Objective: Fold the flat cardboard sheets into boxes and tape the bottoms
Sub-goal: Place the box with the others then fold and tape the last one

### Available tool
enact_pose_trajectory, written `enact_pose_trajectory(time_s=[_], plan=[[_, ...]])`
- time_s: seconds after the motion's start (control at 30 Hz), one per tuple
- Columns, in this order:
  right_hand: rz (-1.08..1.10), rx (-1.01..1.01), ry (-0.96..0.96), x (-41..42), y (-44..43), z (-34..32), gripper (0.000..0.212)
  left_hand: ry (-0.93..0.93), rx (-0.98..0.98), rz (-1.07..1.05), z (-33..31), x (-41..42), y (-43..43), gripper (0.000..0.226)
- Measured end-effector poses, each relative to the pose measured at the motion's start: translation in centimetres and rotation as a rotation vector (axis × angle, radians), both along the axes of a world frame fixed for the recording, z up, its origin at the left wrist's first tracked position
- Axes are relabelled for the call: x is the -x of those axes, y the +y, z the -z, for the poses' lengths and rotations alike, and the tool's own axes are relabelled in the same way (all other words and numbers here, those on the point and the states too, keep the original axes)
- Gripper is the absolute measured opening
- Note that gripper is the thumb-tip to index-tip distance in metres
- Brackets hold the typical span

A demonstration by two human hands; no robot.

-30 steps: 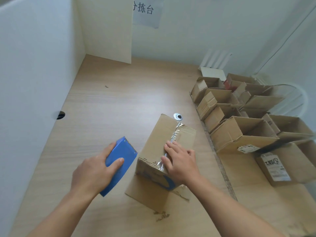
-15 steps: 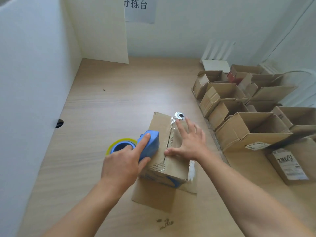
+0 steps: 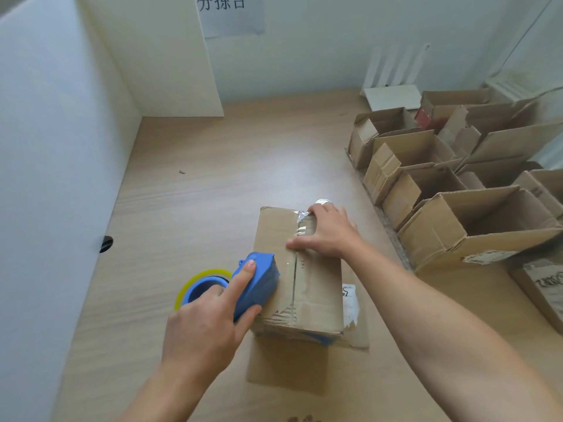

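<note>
A folded cardboard box [image 3: 316, 287] lies bottom-up on the wooden table [image 3: 213, 193], its centre seam partly covered with clear tape. My left hand [image 3: 207, 324] grips a blue tape dispenser [image 3: 256, 281] with a yellow-edged roll, index finger stretched along its top; the dispenser's front touches the box's left half. My right hand [image 3: 329, 233] presses flat on the far part of the box, fingers spread over the taped seam. The box's open flaps spread on the table under its near end.
Several open cardboard boxes [image 3: 475, 226] crowd the right side of the table. White partition walls [image 3: 54, 147] close the left and back. A small round metal object [image 3: 323, 202] sits just beyond the box. A dark hole [image 3: 106, 243] marks the left wall.
My left hand brought the dispenser from the table's left onto the box. My right hand slid from the near end of the seam to the far end.
</note>
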State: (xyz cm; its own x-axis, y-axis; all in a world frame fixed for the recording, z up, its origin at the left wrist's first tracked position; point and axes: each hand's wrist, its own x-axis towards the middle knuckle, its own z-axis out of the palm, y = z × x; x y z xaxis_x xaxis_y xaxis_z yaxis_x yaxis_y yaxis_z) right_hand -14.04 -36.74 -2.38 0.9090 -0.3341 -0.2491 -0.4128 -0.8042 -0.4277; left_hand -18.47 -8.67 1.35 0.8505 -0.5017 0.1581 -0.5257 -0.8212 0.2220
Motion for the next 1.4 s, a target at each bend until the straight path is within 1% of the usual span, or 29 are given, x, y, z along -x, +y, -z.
enact_pose_trajectory(time_s=[0.07, 0.13, 0.2, 0.23, 0.27, 0.37, 0.47, 0.5, 0.6, 0.67, 0.77, 0.87, 0.93, 0.97, 1.03, 1.1, 1.23, 1.4], plan=[[0.025, -0.032, -0.014, -0.3, -0.1, 0.1, 0.078, 0.005, 0.013, -0.002, 0.0, 0.1, -0.2, 0.081], [0.029, -0.055, -0.024, -0.6, -0.5, 0.6, 0.062, -0.01, 0.038, -0.019, 0.0, 0.1, -0.2, 0.072], [0.11, -0.104, -0.111, -1.0, -0.9, 1.3, 0.041, -0.005, 0.038, -0.026, -0.2, 0.2, -0.2, 0.064], [0.146, -0.115, -0.151, -1.2, -1.1, 1.5, 0.036, 0.006, 0.036, -0.031, -0.3, 0.2, -0.3, 0.064], [0.157, -0.107, -0.171, -1.4, -1.2, 1.8, 0.035, 0.017, 0.039, -0.042, -0.3, 0.3, -0.2, 0.065], [0.129, -0.095, -0.147, -2.0, -1.6, 1.9, 0.036, 0.031, 0.064, -0.082, -0.3, 0.3, -0.3, 0.067], [0.153, -0.106, -0.13, -2.1, -1.6, 1.8, 0.036, 0.119, 0.068, -0.134, -0.3, 0.7, -0.4, 0.079], [0.173, -0.115, -0.116, -2.2, -1.6, 1.9, 0.036, 0.161, 0.067, -0.148, -0.4, 0.8, -0.5, 0.08], [0.262, -0.22, -0.088, -2.7, -1.7, 2.0, 0.032, 0.236, 0.108, -0.184, -0.4, 0.9, -0.8, 0.068], [0.32, -0.293, -0.116, -2.5, -1.7, 1.8, 0.03, 0.264, 0.11, -0.184, -0.5, 0.9, -0.9, 0.067], [0.332, -0.278, -0.186, -0.4, -1.0, 1.1, 0.021, 0.279, 0.066, -0.156, -0.8, 0.9, -0.9, 0.067], [0.315, -0.133, -0.273, 4.2, 1.1, -0.6, 0.036, 0.312, 0.085, -0.164, -0.9, 0.5, -0.6, 0.066], [0.148, -0.009, -0.295, 7.9, 3.9, -1.4, 0.045, 0.328, 0.113, -0.168, -0.8, 0.2, -0.2, 0.066], [0.035, 0.03, -0.261, 9.7, 5.5, -1.4, 0.052, 0.329, 0.126, -0.165, -0.7, 0.1, 0.0, 0.066], [-0.136, 0.064, -0.135, 13.2, 8.0, -0.8, 0.066, 0.326, 0.147, -0.16, -0.5, -0.3, 0.6, 0.066], [-0.205, 0.089, -0.013, 15.7, 8.9, 0.3, 0.078, 0.32, 0.152, -0.152, -0.3, -0.5, 1.3, 0.067], [-0.245, 0.117, 0.01, 17.3, 8.0, 0.8, 0.077, 0.309, 0.181, -0.105, -0.3, 0.2, 3.6, 0.067], [-0.383, 0.13, 0.07, 18.0, 6.5, 0.1, 0.077, 0.264, 0.223, -0.073, -0.6, 1.6, 6.1, 0.067]])
